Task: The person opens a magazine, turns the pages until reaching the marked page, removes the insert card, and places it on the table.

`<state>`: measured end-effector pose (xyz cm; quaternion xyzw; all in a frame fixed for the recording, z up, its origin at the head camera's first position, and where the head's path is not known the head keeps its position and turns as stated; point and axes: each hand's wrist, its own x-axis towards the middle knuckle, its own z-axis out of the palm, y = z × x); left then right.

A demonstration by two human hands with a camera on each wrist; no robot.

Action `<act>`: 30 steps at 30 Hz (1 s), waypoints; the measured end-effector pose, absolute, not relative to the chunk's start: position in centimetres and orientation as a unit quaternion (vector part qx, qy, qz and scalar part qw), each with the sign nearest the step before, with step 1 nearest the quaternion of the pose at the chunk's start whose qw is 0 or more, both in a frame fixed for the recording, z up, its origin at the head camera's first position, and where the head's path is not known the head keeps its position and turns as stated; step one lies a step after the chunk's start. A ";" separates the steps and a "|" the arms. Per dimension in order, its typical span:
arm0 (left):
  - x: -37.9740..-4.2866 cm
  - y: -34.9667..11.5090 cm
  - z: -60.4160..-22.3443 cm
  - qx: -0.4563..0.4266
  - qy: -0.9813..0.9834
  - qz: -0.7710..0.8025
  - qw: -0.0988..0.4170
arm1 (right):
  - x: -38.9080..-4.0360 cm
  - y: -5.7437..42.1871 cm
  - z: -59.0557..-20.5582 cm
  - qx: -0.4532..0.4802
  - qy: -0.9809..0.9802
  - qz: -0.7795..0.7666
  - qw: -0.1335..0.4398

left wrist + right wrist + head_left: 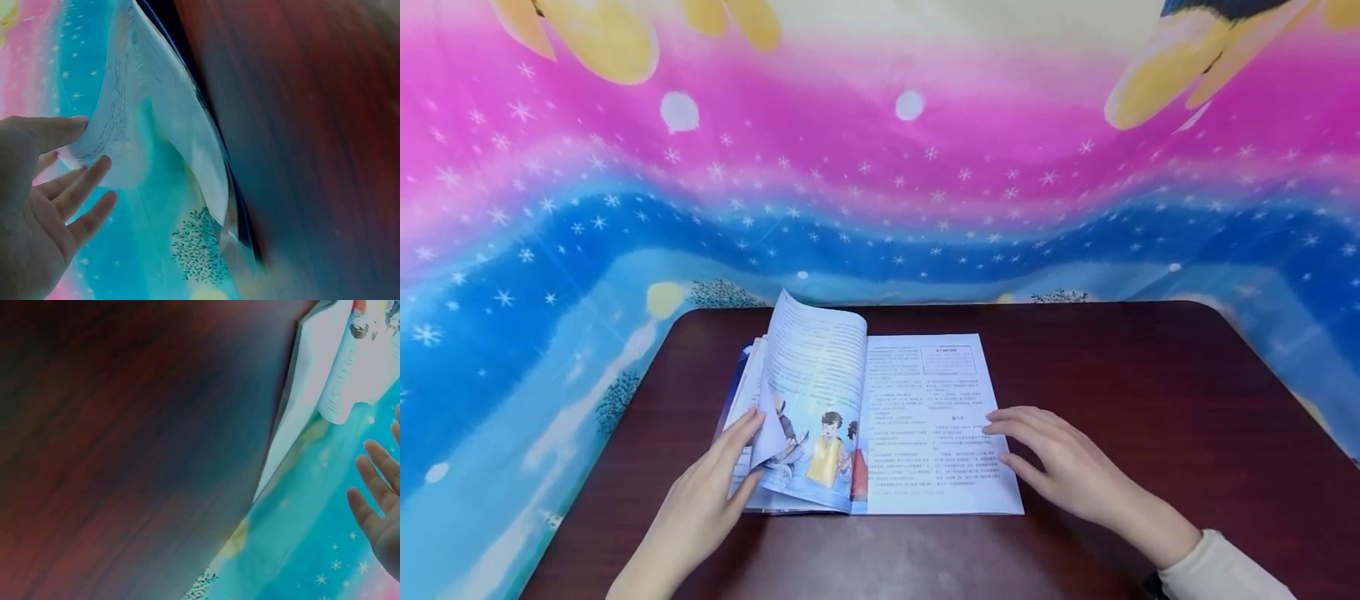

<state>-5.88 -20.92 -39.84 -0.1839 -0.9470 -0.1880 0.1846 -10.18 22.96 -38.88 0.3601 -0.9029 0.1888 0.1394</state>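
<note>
An open magazine (pixel 925 433) lies on the table, with print covering its right-hand page. One page (pixel 820 358) on its left side stands lifted and curved, showing text above a drawing of a child in yellow. My left hand (pixel 707 483) pinches this page's outer edge. The left wrist view shows the thumb (pixel 69 132) on one side of the curling sheet and fingers on the other. Over the magazine's right edge, my right hand (pixel 1067 462) hovers with relaxed, slightly bent fingers, holding nothing. In the right wrist view its fingers (pixel 375 481) are spread apart.
The dark reddish-brown table (pixel 1150 383) has rounded far corners. Behind it and along its sides hangs a colourful cloth (pixel 865 183) with pink and blue bands and snowflakes. More pages and a dark blue cover edge (pixel 739 379) show under the lifted page.
</note>
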 end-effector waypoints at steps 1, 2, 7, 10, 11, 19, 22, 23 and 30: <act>-5.9 -21.1 -39.9 -0.180 -0.950 -0.185 0.176 | -10.2 23.0 -39.0 0.363 -0.903 0.187 0.136; -5.8 -21.2 -39.9 -0.176 -0.953 -0.182 0.166 | -10.1 23.1 -39.1 0.366 -0.902 0.185 0.131; -5.7 -21.9 -40.0 -0.156 -0.966 -0.174 0.110 | -10.1 23.5 -39.7 0.373 -0.905 0.172 0.107; -5.8 -22.4 -40.2 -0.149 -0.970 -0.168 0.096 | -10.3 23.7 -40.0 0.362 -0.914 0.163 0.087; -5.8 -22.6 -40.2 -0.147 -0.971 -0.165 0.094 | -10.4 23.7 -40.1 0.358 -0.917 0.161 0.079; -6.0 -23.0 -40.7 -0.123 -0.979 -0.151 0.058 | -10.5 24.3 -40.7 0.337 -0.929 0.150 0.020; -6.3 -23.1 -41.0 -0.110 -0.983 -0.140 0.047 | -10.5 24.5 -40.8 0.332 -0.932 0.145 0.001; -6.4 -23.1 -41.1 -0.104 -0.984 -0.137 0.041 | -10.5 24.6 -40.8 0.329 -0.933 0.143 -0.006; -6.8 -23.5 -41.7 -0.068 -0.990 -0.115 -0.042 | -10.3 24.5 -40.7 0.315 -0.937 0.145 -0.052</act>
